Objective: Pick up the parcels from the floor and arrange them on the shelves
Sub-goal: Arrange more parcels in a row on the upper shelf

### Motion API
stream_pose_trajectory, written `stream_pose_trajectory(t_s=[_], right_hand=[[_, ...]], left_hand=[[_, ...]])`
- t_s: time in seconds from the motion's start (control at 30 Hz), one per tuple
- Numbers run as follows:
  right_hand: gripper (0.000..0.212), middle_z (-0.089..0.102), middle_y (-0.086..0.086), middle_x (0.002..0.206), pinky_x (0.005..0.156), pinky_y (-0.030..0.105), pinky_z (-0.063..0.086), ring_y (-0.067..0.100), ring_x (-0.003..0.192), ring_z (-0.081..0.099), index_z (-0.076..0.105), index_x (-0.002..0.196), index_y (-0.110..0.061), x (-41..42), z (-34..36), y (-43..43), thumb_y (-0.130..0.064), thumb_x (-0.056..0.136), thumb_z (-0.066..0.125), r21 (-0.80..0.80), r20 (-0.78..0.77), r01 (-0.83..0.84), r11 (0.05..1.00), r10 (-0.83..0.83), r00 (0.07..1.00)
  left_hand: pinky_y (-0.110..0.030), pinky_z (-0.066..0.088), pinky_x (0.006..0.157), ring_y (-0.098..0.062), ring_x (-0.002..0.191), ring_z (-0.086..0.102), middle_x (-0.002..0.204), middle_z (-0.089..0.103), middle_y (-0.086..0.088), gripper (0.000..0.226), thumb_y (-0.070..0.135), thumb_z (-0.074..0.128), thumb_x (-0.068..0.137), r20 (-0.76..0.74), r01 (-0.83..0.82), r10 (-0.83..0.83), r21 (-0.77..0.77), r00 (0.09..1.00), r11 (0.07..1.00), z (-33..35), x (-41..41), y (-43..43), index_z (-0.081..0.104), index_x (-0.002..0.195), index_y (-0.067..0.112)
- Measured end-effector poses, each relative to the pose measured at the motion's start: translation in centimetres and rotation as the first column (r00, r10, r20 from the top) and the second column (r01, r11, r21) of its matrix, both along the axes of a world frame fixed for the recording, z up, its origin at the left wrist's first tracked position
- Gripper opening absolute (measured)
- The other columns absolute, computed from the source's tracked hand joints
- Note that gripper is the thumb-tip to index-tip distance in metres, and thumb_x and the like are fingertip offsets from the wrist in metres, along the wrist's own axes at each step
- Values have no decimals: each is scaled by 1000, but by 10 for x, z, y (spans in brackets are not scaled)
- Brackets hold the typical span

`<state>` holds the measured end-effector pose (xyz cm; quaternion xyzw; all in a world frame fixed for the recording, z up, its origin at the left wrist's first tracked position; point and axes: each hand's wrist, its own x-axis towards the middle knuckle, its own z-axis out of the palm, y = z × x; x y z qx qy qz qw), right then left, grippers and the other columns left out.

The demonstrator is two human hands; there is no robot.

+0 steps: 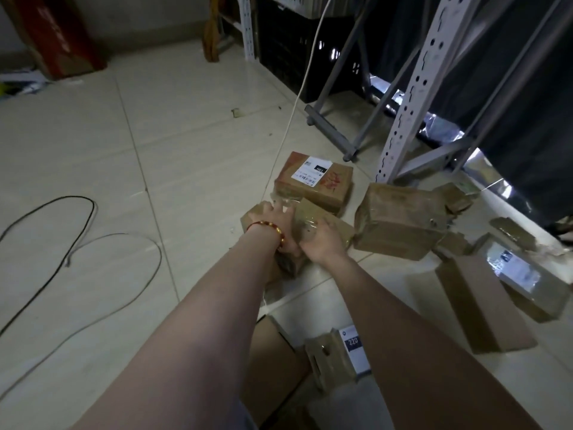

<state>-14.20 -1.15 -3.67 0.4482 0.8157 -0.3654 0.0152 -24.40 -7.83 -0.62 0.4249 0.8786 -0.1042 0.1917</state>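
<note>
Several brown cardboard parcels lie on the tiled floor. Both my hands are on one taped parcel (305,217) in the middle. My left hand (274,220), with a red and gold bracelet at the wrist, grips its left side. My right hand (324,240) holds its right side, fingers curled over the top. Just behind it lies a parcel with a white label (313,181). A bulky crumpled parcel (400,221) sits to the right. Two long parcels, one plain (483,302) and one labelled (524,274), lie at the far right. A small labelled parcel (338,355) is near my arms.
A white perforated shelf upright (415,88) and grey braces stand at the right, with dark sheeting behind. A black crate (297,48) sits at the back. A white cable (297,97) runs down to the parcels. Black and grey cables (77,231) loop on the floor at left.
</note>
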Motion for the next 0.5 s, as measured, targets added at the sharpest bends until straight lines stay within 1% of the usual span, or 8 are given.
stream_pose_trajectory(t_s=[0.07,0.1,0.17,0.23,0.27,0.33,0.4,0.5], right_hand=[[73,41,13,143,102,38,45,35,128,48,37,147,-16,4,-9,-4,-23,83,70,-4,68,-46,999,46,997],[80,38,13,146,105,39,43,34,132,45,31,151,-19,6,-15,-6,-23,82,71,-3,104,-86,996,86,991],[90,32,13,150,107,39,40,34,136,40,22,155,-21,6,-22,-10,-26,81,74,12,173,-183,983,178,969],[86,29,15,151,106,41,42,36,135,40,24,153,-20,2,-26,-11,-30,83,73,39,242,-265,963,248,938],[82,27,16,151,105,42,43,38,134,41,26,151,-19,-1,-27,-12,-31,85,71,57,278,-294,954,268,923],[78,22,17,153,106,42,41,40,134,41,25,151,-20,-6,-27,-15,-34,88,69,99,329,-333,938,285,900],[81,16,18,156,108,41,38,41,136,38,19,153,-23,-10,-28,-18,-34,90,68,139,353,-361,922,294,888],[78,13,18,156,105,41,41,39,136,38,18,152,-23,-17,-29,-27,-33,92,66,189,376,-404,895,314,872]], left_hand=[[-61,37,105,-33,144,22,155,21,-7,120,66,80,53,7,-50,51,-49,999,998,-2,3,-5,21,150,27],[-63,35,105,-35,144,21,156,20,-7,120,65,80,56,29,-87,89,-78,996,993,-2,6,-9,19,152,27],[-71,24,107,-37,146,15,158,16,-7,116,62,78,64,77,-165,175,-125,982,978,-1,9,-17,15,154,26],[-75,14,107,-36,147,13,157,18,-9,108,64,73,66,97,-240,252,-117,963,964,0,8,-25,21,152,24],[-76,13,107,-35,146,15,157,20,-9,105,66,71,66,106,-276,285,-98,953,956,0,5,-29,25,151,24],[-75,12,107,-34,145,18,157,22,-9,102,69,69,65,116,-322,328,-70,937,944,-1,0,-37,30,148,25],[-75,11,108,-34,145,18,155,24,-8,101,70,67,66,113,-334,340,-68,933,940,-2,-5,-44,30,148,25],[-74,15,108,-34,145,17,155,24,-7,95,66,63,72,115,-317,325,-79,939,945,2,-6,-50,28,149,24]])
